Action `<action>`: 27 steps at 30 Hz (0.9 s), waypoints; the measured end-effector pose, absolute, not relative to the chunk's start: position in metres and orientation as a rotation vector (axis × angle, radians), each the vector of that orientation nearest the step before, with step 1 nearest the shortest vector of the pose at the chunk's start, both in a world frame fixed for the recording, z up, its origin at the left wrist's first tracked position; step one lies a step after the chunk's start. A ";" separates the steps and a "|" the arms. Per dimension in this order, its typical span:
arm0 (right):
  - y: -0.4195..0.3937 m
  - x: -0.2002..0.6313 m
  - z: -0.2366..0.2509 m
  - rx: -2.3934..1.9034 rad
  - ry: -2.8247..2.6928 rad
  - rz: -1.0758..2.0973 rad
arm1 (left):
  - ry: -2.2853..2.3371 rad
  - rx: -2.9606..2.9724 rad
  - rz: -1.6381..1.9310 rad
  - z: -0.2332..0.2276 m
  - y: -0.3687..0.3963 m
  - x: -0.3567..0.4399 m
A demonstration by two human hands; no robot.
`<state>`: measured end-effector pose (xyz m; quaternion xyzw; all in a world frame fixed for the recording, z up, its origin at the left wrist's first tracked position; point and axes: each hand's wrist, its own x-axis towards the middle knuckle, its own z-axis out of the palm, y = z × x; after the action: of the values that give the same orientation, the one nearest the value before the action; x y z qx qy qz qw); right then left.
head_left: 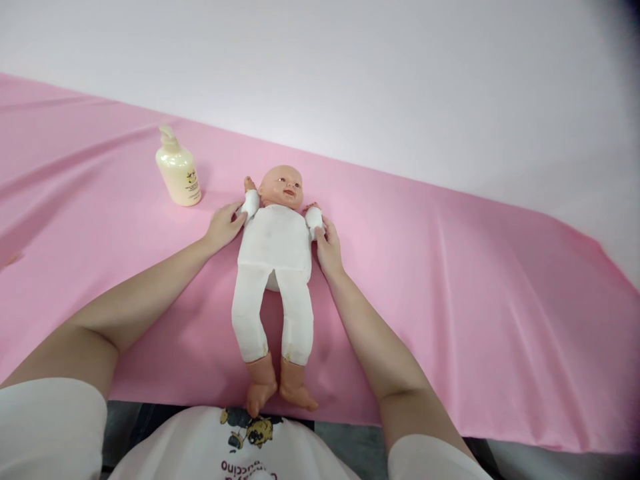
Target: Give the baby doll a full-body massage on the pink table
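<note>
Left hand (225,227): half-curled, thumb and fingertips against the doll's white sleeve at about 9 o'clock of the chest. Contact is plain, but I can't tell whether the fingers close round the arm or only rest on it.

Right hand (327,250): flatter, fingers fairly straight and narrow together, tips touching the other sleeve at 3 o'clock of the chest. Nothing is held in the palm.

Doll (275,247): on its back between the two hands, head toward 12 o'clock, bare feet toward 6 o'clock at the near table edge. It wears a white body suit; both arms are bent up beside the head.

Step, my reading: both hands bracket the doll at the upper arms, a steadying or positioning contact rather than a lift. The doll lies fully on the cloth. Any move of the arms from here would call for a firmer wrap round each sleeve, as the present touch looks light.

Outward: cream pump bottle (179,170) upright at 10 o'clock of the left hand, near but apart. Pink cloth (475,280) covers the table, creased toward 3 o'clock. Plain pale wall beyond at 12 o'clock.
</note>
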<state>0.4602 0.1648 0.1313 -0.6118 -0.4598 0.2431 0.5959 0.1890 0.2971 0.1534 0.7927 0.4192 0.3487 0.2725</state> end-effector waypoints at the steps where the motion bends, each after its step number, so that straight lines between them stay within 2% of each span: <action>1: 0.165 0.460 0.131 -1.422 -1.070 0.580 | 1.138 2.152 0.927 0.154 0.297 0.189; 6: 0.164 0.459 0.131 -1.372 -1.071 0.599 | 1.139 2.068 0.896 0.149 0.298 0.187; 18: 0.173 0.463 0.125 -1.099 -0.880 0.764 | 0.749 1.421 1.081 0.147 0.300 0.194; 27: 0.171 0.458 0.129 -1.151 -0.863 0.757 | 0.712 1.376 1.051 0.145 0.297 0.196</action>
<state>0.4584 0.1709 0.1287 -0.5141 -0.3856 0.3380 0.6876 0.1962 0.2974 0.1452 0.5917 0.3063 0.4522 0.5929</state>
